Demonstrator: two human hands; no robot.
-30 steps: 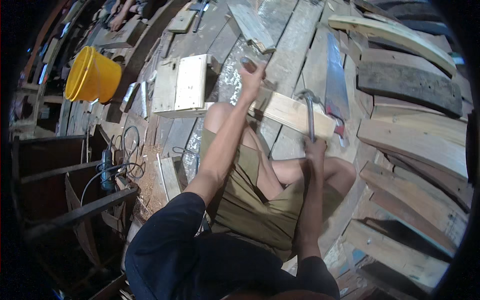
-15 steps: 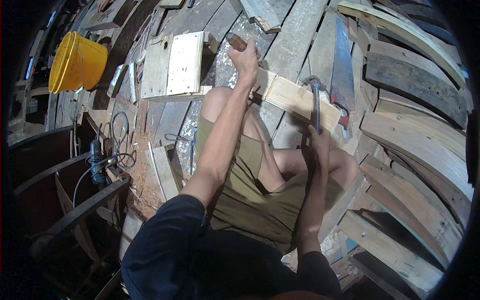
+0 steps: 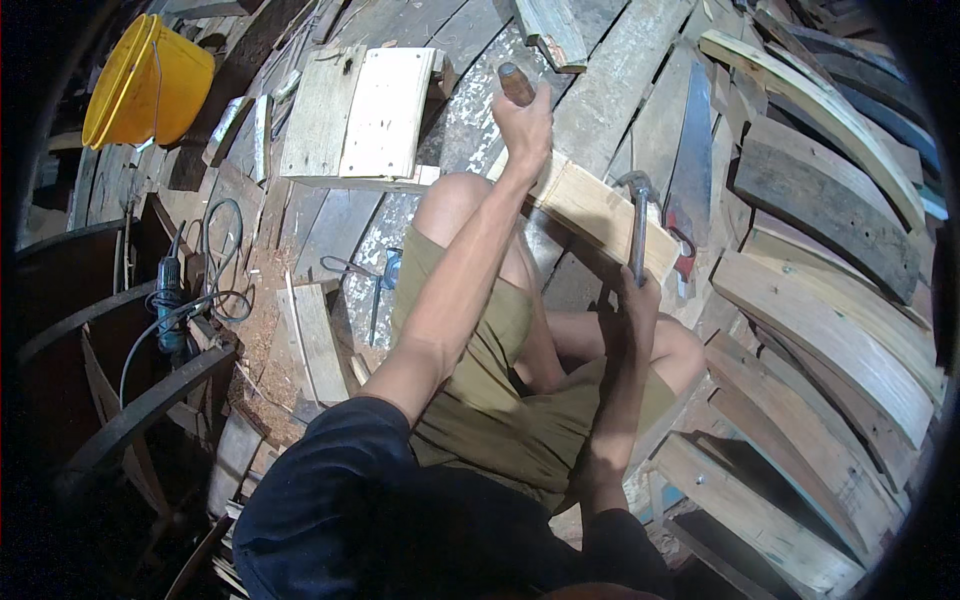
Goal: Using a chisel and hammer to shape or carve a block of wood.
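Observation:
My left hand (image 3: 526,130) is closed around a tool with a brown wooden handle (image 3: 516,85). The handle's end sticks out above the fist; the tool's other end is hidden. Under and beside that fist lies a pale wooden board (image 3: 590,205), slanting down to the right in front of my bent legs. My right hand (image 3: 637,297) grips the lower shaft of a metal hammer (image 3: 639,225). The hammer's head points away from me and lies over the board's right part.
A handsaw (image 3: 692,150) with a red handle lies right of the board. Curved timbers (image 3: 820,190) crowd the right side. A nailed wooden block (image 3: 385,115), a yellow bucket (image 3: 150,85) and a corded power tool (image 3: 170,305) are on the left. Shavings (image 3: 262,330) litter the planks.
My left hand has moved right along the board with the wooden-handled tool. My right hand still holds the hammer over the board. The whole view has shifted slightly.

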